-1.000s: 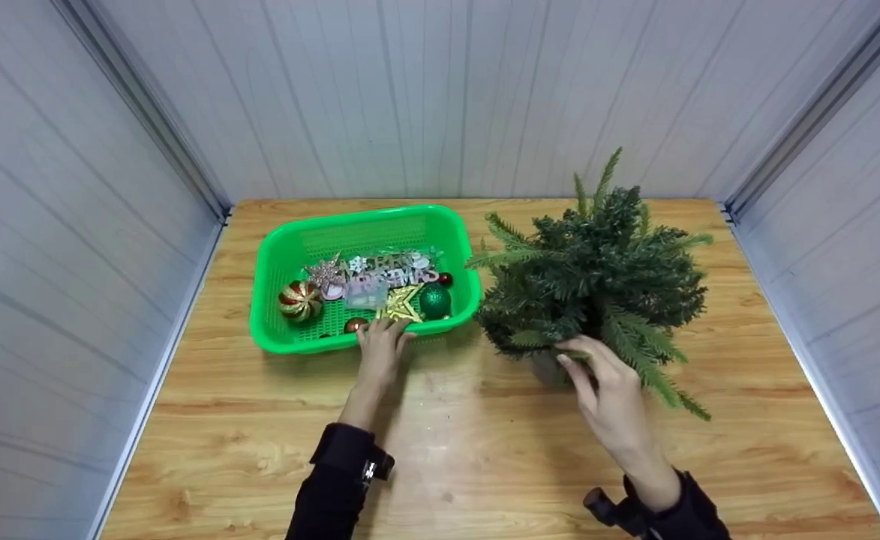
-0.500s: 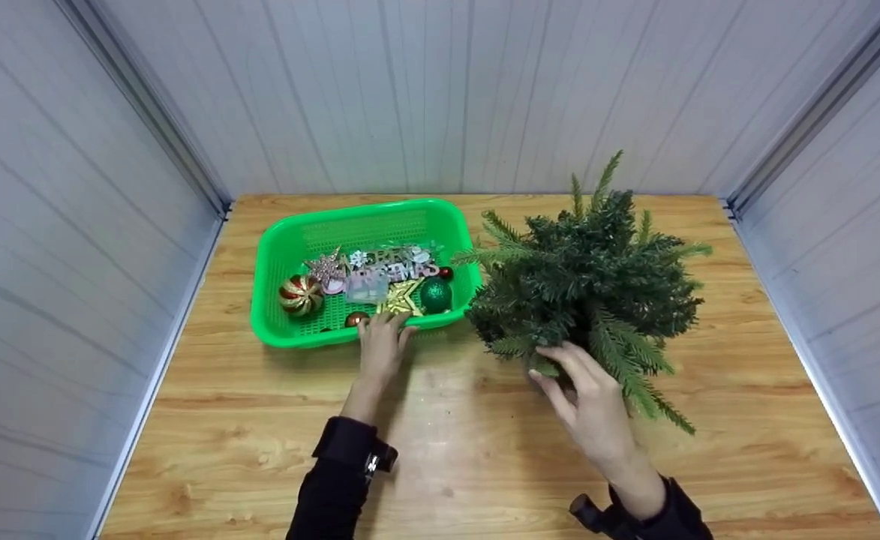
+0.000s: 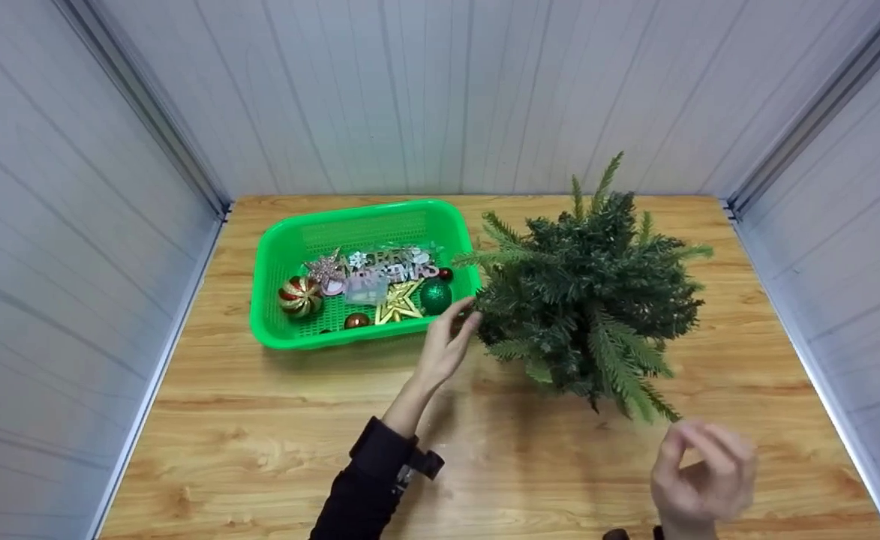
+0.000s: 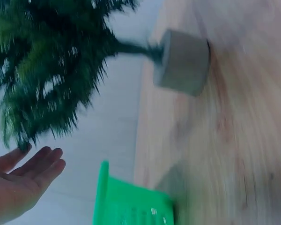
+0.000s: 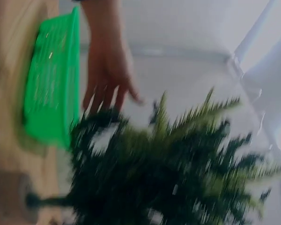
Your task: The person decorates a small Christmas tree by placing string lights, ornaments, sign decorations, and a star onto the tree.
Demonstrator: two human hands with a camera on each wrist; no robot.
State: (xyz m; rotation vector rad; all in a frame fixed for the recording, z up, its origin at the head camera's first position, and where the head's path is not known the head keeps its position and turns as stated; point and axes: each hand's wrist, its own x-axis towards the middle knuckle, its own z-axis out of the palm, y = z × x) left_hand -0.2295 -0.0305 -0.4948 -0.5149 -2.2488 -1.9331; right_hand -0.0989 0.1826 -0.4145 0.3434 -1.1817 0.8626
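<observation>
A small artificial Christmas tree (image 3: 590, 292) stands to the right of a green basket (image 3: 271, 341). Its grey pot (image 4: 185, 61) shows in the left wrist view. At the tree's left side, my left hand (image 3: 447, 341) reaches up with loosely extended fingers, close to the lower branches. The left wrist view has those fingertips at a branch end; contact is hard to judge through the blur. My right hand (image 3: 702, 472) is blurred, just beyond the tip of a long front branch (image 3: 627, 367). Its fingers bend loosely, and nothing is visible in them.
Inside the basket lie a striped ball (image 3: 301, 297), a gold star (image 3: 398, 302), a green ball (image 3: 436, 297), a brown ball (image 3: 357, 321), a pink glitter star (image 3: 325, 268) and a lettered sign (image 3: 409, 271). Pale panels (image 3: 440, 97) enclose the wooden table (image 3: 259, 442).
My left hand has left the basket's front rim and moved right to the tree. The right hand has let go of a low front branch and drawn back to the lower right.
</observation>
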